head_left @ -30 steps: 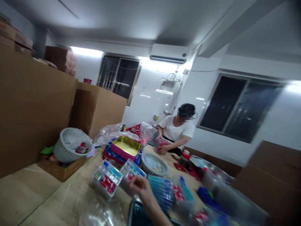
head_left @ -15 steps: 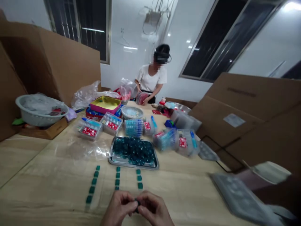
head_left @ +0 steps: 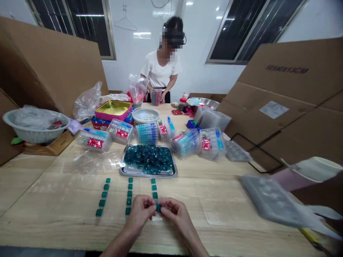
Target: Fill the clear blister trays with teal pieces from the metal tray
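Note:
Small teal square pieces, glossy like glass tiles, lie in three rows on clear plastic strips: a left row point(head_left: 102, 203), a middle row point(head_left: 129, 193) and a right row point(head_left: 153, 187). At the near end of the right row, one teal square piece point(head_left: 158, 207) sits between my fingertips. My right hand point(head_left: 177, 212) pinches it from the right. From the left, my left hand point(head_left: 141, 212) has its thumb and fingers closed against the same piece. Just beyond the rows, a metal tray point(head_left: 150, 175) holds a heap of similar teal pieces.
Behind the tray stand clear packs, one with a red label point(head_left: 206, 144). A white basket point(head_left: 37, 134) is at left, a pink-rimmed tin point(head_left: 114, 113) farther back. Grey plastic trays point(head_left: 270, 200) and a cup point(head_left: 308, 173) lie right. Opposite, a person point(head_left: 160, 69) holds stacked pieces.
My view has tipped downward, so the table shows more. My hands have moved up to the near end of the right row with the teal piece.

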The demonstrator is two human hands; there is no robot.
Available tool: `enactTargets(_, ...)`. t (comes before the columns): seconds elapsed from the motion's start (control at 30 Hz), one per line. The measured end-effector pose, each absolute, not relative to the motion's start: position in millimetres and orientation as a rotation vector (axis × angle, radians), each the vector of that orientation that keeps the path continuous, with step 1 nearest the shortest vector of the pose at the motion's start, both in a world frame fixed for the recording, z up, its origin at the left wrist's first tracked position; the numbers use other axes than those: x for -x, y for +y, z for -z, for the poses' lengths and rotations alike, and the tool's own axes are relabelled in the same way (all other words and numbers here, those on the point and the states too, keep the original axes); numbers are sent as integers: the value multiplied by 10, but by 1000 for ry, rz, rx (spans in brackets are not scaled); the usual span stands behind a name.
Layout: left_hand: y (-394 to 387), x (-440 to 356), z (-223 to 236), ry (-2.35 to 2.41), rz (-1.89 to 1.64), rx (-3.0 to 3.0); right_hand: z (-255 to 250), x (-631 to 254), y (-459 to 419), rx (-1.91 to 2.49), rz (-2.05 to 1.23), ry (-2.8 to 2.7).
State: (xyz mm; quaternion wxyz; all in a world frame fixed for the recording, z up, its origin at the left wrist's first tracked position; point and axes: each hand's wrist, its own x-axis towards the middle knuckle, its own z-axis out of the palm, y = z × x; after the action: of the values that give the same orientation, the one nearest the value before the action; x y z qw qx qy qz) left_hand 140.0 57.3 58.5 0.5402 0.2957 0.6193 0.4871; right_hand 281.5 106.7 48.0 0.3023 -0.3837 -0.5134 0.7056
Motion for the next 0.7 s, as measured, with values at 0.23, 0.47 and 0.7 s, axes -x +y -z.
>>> enactTargets(0.23, 696, -1371, -452, 1931, -867, -1234, -376, -2672, 1222, 1174, -1460, -1830)
enactTargets(0.47, 594, -1404, -543, 1986, -780, -1563, -456, -2630, 1185, 1236, -1144, -2110)
enactTargets(0.7, 614, -1436, -538, 1901, -673, -1586, -458, -2703, 1338, 1205, -1164, -2149)
